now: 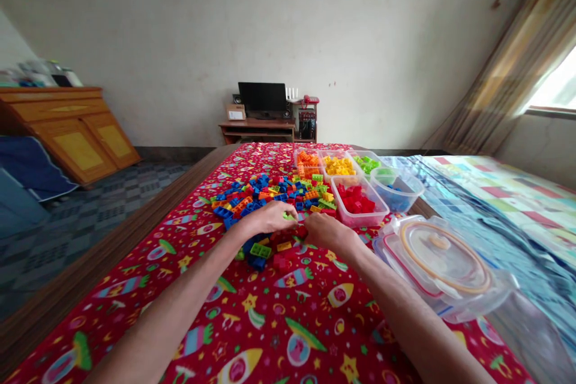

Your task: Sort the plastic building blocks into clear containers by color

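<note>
Green brick [288, 215] sits pinched in the left hand [269, 216], right hand [324, 230] just beside, its grip unclear.

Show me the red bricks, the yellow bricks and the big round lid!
red bricks [355, 199]: head view, middle of the pile
yellow bricks [338, 165]: head view, middle of the heap
round lid [443, 258]: head view, its clear centre

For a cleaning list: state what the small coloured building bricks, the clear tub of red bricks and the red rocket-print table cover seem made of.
Bricks: likely hard opaque plastic; moulded studs, saturated colours. Tub: probably transparent plastic; contents show through walls. Cover: printed fabric or vinyl, unclear; lies flat.
</note>
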Action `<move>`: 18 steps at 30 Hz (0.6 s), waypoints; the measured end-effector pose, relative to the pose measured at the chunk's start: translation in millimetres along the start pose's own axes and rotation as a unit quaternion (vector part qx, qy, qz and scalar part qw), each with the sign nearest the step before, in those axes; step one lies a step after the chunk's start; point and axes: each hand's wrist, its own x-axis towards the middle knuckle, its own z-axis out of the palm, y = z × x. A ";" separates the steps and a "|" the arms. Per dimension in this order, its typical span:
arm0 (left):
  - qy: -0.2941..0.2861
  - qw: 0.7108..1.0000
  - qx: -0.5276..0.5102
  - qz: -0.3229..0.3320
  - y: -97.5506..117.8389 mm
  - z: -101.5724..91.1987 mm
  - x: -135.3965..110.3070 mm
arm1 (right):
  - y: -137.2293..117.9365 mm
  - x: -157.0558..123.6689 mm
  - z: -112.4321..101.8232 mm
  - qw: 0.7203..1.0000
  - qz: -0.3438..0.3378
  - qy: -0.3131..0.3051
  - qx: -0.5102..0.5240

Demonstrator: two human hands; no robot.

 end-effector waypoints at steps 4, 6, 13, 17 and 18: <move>0.103 0.976 -0.191 -0.011 -5.2 -6.3 3.6 | 5.5 10.0 -1.6 0.975 0.025 0.146 0.168; 0.199 0.939 -0.281 -0.008 -2.7 -4.2 6.0 | 0.8 16.0 -3.7 0.898 0.089 0.203 0.379; 0.320 0.915 -0.240 0.057 23.2 16.1 8.2 | -30.6 35.8 -1.8 0.345 0.195 0.125 0.909; 0.343 0.925 -0.093 0.135 29.7 26.2 8.9 | -31.7 38.8 4.7 0.262 0.170 0.150 0.938; 0.348 0.922 -0.069 0.152 29.9 27.7 9.3 | -31.0 38.9 6.7 0.256 0.165 0.156 0.940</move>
